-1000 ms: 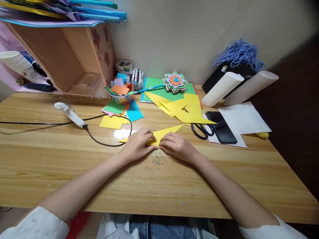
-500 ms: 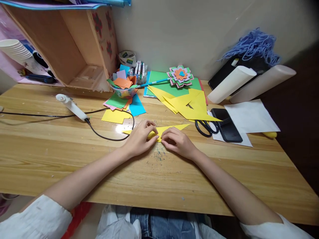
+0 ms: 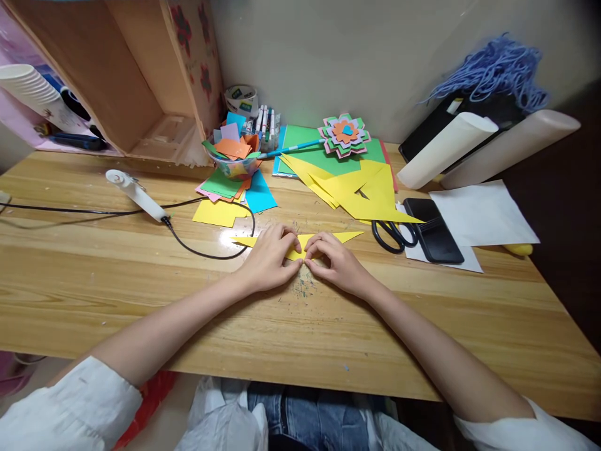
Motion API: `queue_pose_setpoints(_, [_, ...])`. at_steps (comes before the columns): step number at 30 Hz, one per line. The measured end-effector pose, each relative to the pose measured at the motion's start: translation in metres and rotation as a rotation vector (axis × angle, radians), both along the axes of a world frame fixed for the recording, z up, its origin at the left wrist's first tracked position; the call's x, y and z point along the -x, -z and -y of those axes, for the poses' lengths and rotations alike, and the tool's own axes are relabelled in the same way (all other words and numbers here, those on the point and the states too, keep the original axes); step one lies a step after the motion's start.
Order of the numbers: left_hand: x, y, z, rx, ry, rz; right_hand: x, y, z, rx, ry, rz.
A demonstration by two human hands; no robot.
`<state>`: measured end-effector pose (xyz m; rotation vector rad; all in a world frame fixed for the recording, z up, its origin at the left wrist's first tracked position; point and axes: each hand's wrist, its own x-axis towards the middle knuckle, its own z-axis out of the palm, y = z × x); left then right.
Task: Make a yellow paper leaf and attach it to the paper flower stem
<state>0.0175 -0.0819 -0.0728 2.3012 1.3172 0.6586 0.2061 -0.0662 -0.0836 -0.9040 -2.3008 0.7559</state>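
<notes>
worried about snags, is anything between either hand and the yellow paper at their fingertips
Nothing visible: the left hand and right hand are both at the yellow paper. A black cable passes near its left tip.

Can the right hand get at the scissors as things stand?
Probably yes: the scissors' black handles stick out from under the yellow sheets, with nothing standing between them and the right hand. That hand is occupied at the yellow strip, though.
</notes>
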Motion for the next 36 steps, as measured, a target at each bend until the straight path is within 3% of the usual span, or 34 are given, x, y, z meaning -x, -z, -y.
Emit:
queue_pose_setpoints(8, [-0.004,-0.001,0.002,0.012,-0.046,-0.027,0.0,-0.002,0.0,0.005,0.027,-0.006])
queue_pose_setpoints(12, [-0.007,0.001,0.003,0.029,-0.09,-0.025,-0.009,-0.007,-0.004,-0.003,-0.061,-0.001])
queue_pose_setpoints(16, [-0.008,0.002,0.003,0.028,-0.102,-0.02,-0.019,-0.006,-0.007,-0.157,-0.192,0.04])
queue_pose_setpoints(23, [-0.007,0.001,0.002,0.038,-0.094,-0.018,-0.022,0.001,-0.004,-0.472,-0.246,0.206])
queue_pose_setpoints(36, [-0.007,0.001,0.003,0.024,-0.089,-0.031,-0.018,-0.006,-0.003,-0.479,-0.262,0.266])
